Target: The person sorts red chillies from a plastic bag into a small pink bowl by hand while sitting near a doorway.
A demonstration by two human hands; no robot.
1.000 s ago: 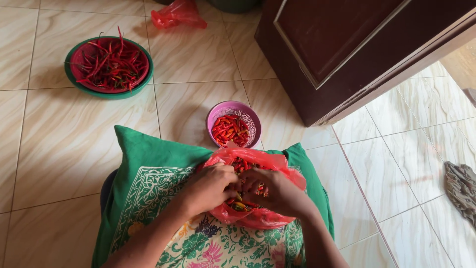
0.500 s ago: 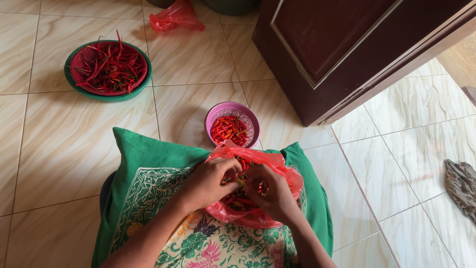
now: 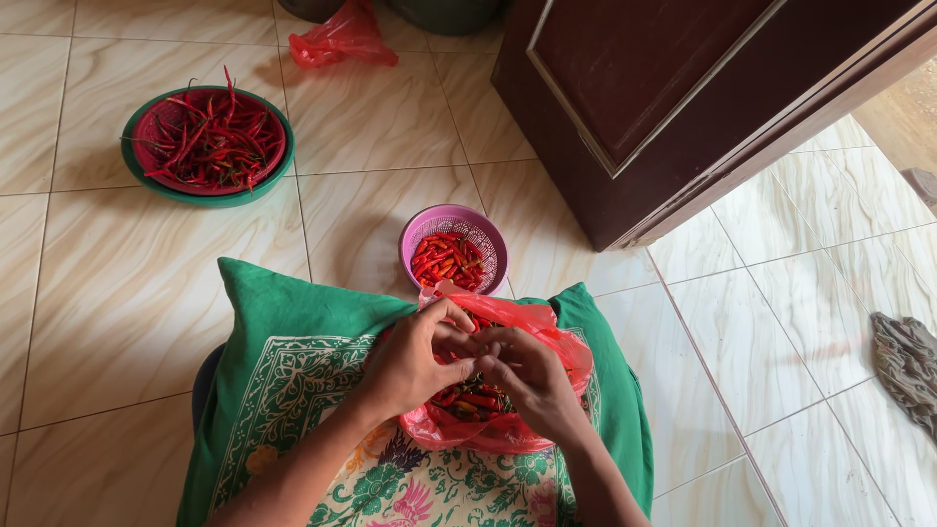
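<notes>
— Where is there open room?
— Bare floor [image 3: 117,293] at the frame's left and lower right.
— What blocks the way?
— Pink basket [image 3: 454,249] just above the hands, green bowl [image 3: 207,146] upper left, dark cabinet [image 3: 683,107] upper right.

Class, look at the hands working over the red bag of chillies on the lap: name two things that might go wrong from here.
1. The thin red plastic bag lies loosely on the green cloth; it might slip and spill chillies onto the tiles.
2. The left hand and right hand handle chillies bare, so juice may irritate skin or eyes.
</notes>
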